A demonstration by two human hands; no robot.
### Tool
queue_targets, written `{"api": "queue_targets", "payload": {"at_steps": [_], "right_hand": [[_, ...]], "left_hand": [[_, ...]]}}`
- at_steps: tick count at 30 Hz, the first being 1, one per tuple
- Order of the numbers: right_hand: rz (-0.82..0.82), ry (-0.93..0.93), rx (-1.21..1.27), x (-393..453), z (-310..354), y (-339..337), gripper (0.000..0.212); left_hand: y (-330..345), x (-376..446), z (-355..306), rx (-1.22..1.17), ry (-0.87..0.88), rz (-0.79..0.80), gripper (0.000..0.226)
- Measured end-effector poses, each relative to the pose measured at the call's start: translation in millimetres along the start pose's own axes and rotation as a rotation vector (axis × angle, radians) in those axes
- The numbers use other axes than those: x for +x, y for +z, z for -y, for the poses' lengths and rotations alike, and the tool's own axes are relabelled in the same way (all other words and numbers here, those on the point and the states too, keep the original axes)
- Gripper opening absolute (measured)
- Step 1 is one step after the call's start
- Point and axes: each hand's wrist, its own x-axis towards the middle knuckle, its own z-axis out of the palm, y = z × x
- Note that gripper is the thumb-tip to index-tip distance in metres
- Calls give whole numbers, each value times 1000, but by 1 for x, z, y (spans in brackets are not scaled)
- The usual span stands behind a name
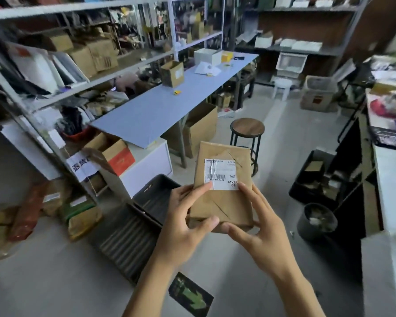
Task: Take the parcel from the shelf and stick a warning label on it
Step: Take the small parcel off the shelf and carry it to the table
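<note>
I hold a flat brown paper parcel [224, 202] in front of me, above the floor. A white shipping label with a barcode [222, 173] is stuck on its upper face. My left hand [185, 223] grips the parcel's lower left edge, with a finger resting on the label's bottom corner. My right hand [258, 227] grips the lower right edge, its thumb under the near corner. The metal shelf [82, 85] full of boxes and packages stands to my left. A small yellow item [177, 92] lies on the long blue table [151, 110]; I cannot tell what it is.
A cardboard box [172, 73] and a white box [207, 56] stand on the table. A round wooden stool [247, 129] is just beyond the parcel. Dark crates [144, 213] lie on the floor at my left, a black bin [316, 220] and a counter at my right.
</note>
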Motion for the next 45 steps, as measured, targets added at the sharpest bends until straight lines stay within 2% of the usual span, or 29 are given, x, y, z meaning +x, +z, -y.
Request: {"api": "queue_targets", "payload": {"at_steps": [12,22,27,35,45], "right_hand": [[-25,46,-25,195,-89,-54,81],[-20,97,-70,423,-167,-86,80],[-4,115,-58,514,-205,-105,79],[89,103,-18,677,-286,-118,82],[338,84,54,890,-341,-110,85]], "left_hand": [[58,214,46,8,7,7,57],[88,450,105,-100,-22,-13,57],[106,545,122,-61,-19,3,57],[127,699,175,-12,-55,-68,55],[120,868,205,41,-130,-300,56]]}}
